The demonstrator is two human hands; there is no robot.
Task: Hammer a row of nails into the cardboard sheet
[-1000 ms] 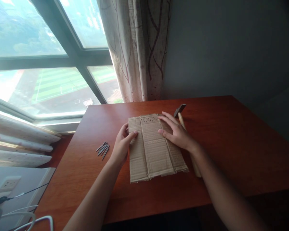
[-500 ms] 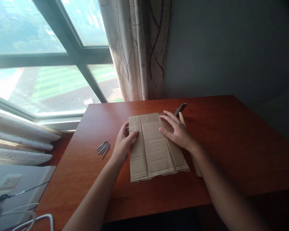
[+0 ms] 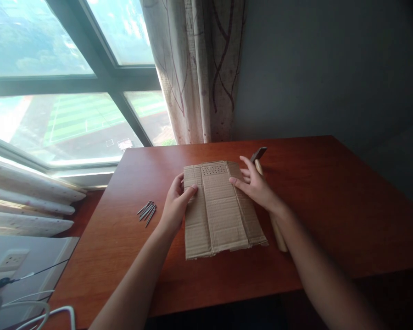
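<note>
Left of the brown, creased corrugated-cardboard sheet (image 3: pixel 225 215) lies a loose cluster of grey metal nails (image 3: pixel 147 211) on the reddish-brown wooden table (image 3: pixel 330 206); swinging the sheet leftward could scatter them. At the sheet's left edge the left hand (image 3: pixel 176 199) has a narrow pinch, thumb on top, fingers passing behind. Pressing there could bend the panel along its lengthwise crease. The sheet itself sits between both hands, over the table—whether it rests flat or is lifted, I cannot tell. At its far right side the right hand (image 3: pixel 256 185) is loosely spread: thumb touching the face, index finger raised, other fingers partly hidden, so I cannot tell whether they grip. One-sided support could let the sheet tilt. Just right of it lies a hammer with a pale wooden handle and dark metal head (image 3: pixel 278 234), partly covered by the right arm; an elbow nudge could shift it.

The sheet's long axis runs near to far—its end with small punched holes (image 3: pixel 214 170) points away from the person.
</note>
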